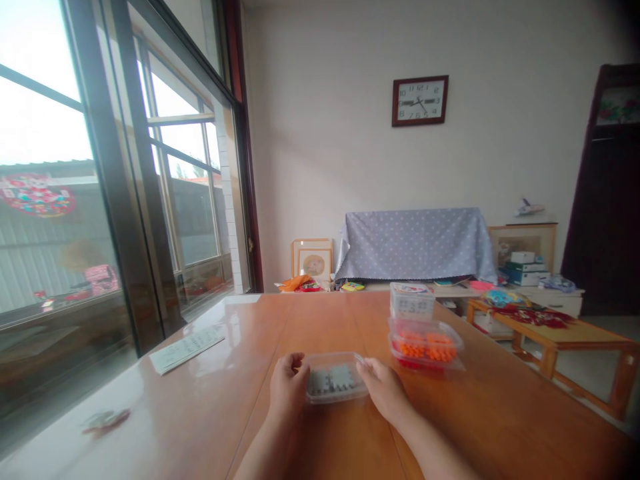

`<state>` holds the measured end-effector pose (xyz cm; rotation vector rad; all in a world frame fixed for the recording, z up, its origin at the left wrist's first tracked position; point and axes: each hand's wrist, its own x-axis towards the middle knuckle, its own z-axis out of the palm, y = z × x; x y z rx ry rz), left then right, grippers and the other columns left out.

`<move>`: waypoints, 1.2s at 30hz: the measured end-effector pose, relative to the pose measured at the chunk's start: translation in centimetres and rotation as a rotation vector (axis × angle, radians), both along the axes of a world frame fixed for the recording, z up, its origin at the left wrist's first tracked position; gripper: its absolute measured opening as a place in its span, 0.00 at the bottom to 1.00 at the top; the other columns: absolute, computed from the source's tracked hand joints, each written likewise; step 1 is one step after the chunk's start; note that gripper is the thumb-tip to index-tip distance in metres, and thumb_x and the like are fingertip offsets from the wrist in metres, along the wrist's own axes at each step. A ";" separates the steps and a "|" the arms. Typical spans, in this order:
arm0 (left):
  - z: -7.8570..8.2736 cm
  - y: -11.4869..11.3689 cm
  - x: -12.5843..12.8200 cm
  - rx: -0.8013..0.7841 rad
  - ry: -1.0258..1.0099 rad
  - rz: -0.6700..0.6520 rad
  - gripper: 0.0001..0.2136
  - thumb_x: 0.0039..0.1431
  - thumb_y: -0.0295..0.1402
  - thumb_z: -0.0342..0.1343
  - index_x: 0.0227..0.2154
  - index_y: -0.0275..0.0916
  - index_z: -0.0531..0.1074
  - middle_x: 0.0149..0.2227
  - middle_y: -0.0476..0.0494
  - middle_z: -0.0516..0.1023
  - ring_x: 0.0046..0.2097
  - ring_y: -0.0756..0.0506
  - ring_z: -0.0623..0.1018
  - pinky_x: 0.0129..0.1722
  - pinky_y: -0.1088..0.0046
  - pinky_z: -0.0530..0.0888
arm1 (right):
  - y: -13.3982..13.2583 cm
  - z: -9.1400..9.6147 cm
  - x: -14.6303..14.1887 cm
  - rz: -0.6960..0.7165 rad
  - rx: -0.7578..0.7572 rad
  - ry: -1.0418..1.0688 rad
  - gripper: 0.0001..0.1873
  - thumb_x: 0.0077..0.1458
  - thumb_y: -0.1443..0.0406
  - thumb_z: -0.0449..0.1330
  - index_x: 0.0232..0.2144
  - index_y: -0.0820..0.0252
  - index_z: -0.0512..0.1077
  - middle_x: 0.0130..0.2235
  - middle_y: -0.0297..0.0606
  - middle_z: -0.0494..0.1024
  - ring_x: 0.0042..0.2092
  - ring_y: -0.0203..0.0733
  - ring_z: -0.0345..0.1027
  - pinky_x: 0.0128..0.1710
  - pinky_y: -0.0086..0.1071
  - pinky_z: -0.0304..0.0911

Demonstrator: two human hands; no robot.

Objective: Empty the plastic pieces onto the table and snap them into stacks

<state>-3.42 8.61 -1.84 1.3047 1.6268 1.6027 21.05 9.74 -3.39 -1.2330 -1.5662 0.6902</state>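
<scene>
A clear plastic container (pixel 334 401) holding grey pieces (pixel 330 379) sits between a person's two hands at the near middle of a glossy brown wooden table (pixel 325 323). The right hand (pixel 384 385) pinches the container's right edge, thumb and fingers closed on the rim; the left hand (pixel 289 381) is half curled against the left edge, though whether its fingers grip the plastic cannot be told. Just beyond the right hand, to the right, stands a transparent tub (pixel 454 365) filled with bright orange pieces (pixel 427 348), with a white-labelled clear box (pixel 411 307) on its far side. Well apart on the left, a pale printed sheet (pixel 187 349) lies near the table's edge, and nearer still is a small object (pixel 106 423) too blurred to identify. Past the far end of the table, a grey-blue dotted cloth (pixel 415 243) drapes a long shape against the wall, beneath a dark-framed clock (pixel 420 101). A framed picture (pixel 315 265) leans left of the cloth, a low wooden table (pixel 603 338) stands at right, and tall windows (pixel 187 170) line the left side.
</scene>
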 end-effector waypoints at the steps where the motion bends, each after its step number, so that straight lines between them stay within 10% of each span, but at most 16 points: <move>1: 0.2 -0.2 0.1 0.013 -0.086 -0.035 0.18 0.45 0.39 0.62 0.39 0.35 0.76 0.34 0.43 0.77 0.35 0.45 0.77 0.37 0.70 0.72 | -0.1 0.1 0.0 0.006 -0.006 -0.005 0.21 0.59 0.46 0.56 0.35 0.56 0.78 0.34 0.38 0.83 0.37 0.49 0.75 0.37 0.35 0.64; 18: 1.4 -0.9 -0.4 0.046 -0.283 -0.148 0.14 0.43 0.41 0.65 0.24 0.39 0.66 0.23 0.55 0.65 0.26 0.53 0.64 0.28 0.77 0.61 | -1.6 1.6 0.0 0.074 -0.032 -0.002 0.26 0.63 0.45 0.51 0.45 0.56 0.77 0.44 0.40 0.84 0.48 0.52 0.76 0.48 0.40 0.68; 36: 1.5 -1.1 -1.0 0.058 0.194 -0.018 0.08 0.56 0.39 0.57 0.27 0.40 0.71 0.26 0.51 0.73 0.31 0.48 0.71 0.30 0.75 0.60 | -3.2 3.6 -0.3 0.098 -0.095 0.025 0.26 0.61 0.44 0.52 0.44 0.56 0.77 0.41 0.39 0.83 0.44 0.50 0.76 0.37 0.35 0.70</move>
